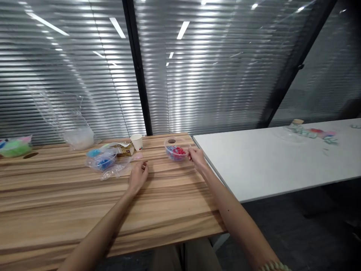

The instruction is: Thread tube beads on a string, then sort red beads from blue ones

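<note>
Clamped in right grip (196, 156): round clear plastic bowl (182, 143), red and blue pieces (177, 151) inside. Loosely curled, apart: left grip (139, 174).

Bright glare streaks the blinds (194, 82). The top-right corner is dark; items (330, 140) on the white table (270, 162) look blurred.

Single head-worn view, forward and down over nearby hands (138, 175) and wooden table (64, 195), blinds (203, 94) beyond.
</note>
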The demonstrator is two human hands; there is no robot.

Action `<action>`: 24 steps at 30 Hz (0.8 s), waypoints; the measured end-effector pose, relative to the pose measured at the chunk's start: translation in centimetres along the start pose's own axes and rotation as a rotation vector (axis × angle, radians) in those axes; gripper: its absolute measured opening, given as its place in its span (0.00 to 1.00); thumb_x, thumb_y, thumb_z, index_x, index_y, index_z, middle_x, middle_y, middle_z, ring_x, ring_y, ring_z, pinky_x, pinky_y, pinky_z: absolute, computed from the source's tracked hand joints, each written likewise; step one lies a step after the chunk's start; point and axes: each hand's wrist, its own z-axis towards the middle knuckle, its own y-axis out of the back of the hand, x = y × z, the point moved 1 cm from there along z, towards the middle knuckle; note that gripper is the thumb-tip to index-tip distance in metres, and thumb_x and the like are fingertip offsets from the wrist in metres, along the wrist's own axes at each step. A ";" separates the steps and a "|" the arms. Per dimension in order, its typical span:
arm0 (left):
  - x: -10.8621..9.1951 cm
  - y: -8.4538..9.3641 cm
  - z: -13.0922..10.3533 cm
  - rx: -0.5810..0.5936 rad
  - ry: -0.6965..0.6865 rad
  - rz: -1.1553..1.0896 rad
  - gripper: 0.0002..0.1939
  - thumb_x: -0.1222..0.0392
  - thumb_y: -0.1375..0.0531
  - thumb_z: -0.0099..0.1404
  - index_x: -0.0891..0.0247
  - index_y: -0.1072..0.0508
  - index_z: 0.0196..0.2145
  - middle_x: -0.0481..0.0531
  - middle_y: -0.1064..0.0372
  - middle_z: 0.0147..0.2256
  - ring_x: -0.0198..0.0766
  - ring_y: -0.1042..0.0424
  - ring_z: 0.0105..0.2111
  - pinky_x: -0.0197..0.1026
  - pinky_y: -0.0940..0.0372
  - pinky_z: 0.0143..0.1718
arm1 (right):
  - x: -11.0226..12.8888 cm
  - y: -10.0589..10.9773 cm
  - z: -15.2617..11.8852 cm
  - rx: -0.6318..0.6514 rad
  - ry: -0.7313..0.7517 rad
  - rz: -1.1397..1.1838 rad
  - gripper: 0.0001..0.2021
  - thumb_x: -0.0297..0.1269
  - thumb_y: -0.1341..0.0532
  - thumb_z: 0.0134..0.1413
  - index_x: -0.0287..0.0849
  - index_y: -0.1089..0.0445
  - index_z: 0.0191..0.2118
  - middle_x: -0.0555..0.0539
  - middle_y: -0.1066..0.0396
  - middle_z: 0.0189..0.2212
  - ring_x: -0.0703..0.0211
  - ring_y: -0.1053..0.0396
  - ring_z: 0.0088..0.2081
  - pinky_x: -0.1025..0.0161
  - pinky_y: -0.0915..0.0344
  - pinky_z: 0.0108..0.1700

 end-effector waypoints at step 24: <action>0.2 0.8 0.1 0.001 -0.020 -0.005 0.14 0.65 0.51 0.59 0.66 0.28 0.39 0.55 0.28 0.38 0.40 0.30 0.34 0.43 0.35 0.39 | 1.0 0.8 -0.3 0.023 -0.019 0.036 0.10 0.33 0.43 0.42 0.38 0.37 0.15 0.51 0.38 0.11 0.70 0.44 0.13 0.72 0.49 0.15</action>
